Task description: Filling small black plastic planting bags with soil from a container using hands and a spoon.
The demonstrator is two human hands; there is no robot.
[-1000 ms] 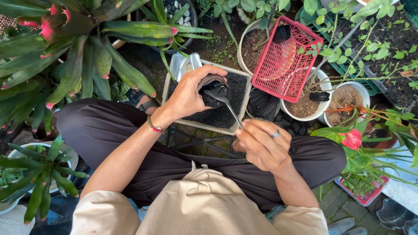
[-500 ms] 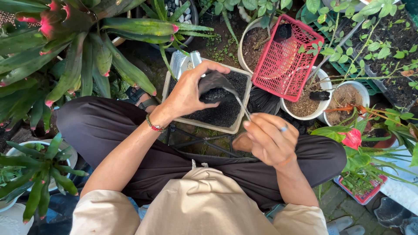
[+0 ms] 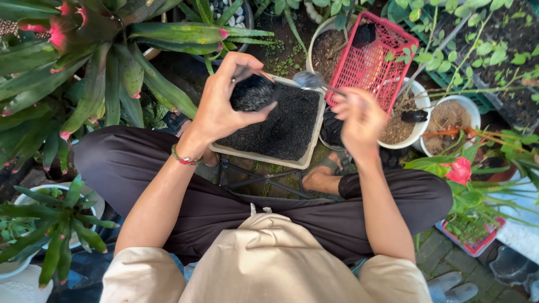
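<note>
My left hand (image 3: 220, 109) grips a small black pot (image 3: 252, 92) filled with dark soil, held up over the left side of a square beige tray (image 3: 264, 157) of black soil. My right hand (image 3: 362, 118) is blurred, raised over the tray's right edge, and holds a metal spoon (image 3: 309, 81) by its handle, the bowl pointing left over the tray's far corner. I sit with my legs in dark trousers, the tray on a small stand in front of me.
A red plastic basket (image 3: 368, 62) leans on white pots of brown soil (image 3: 400, 126) at the right. A large spiky plant with pink tips (image 3: 84, 50) fills the left. More potted plants, a pink flower (image 3: 457, 171) and green crates ring the spot.
My right hand has lifted the spoon out of the small pot and swung up and right to the tray's far corner. My left hand has raised the pot and shifted left.
</note>
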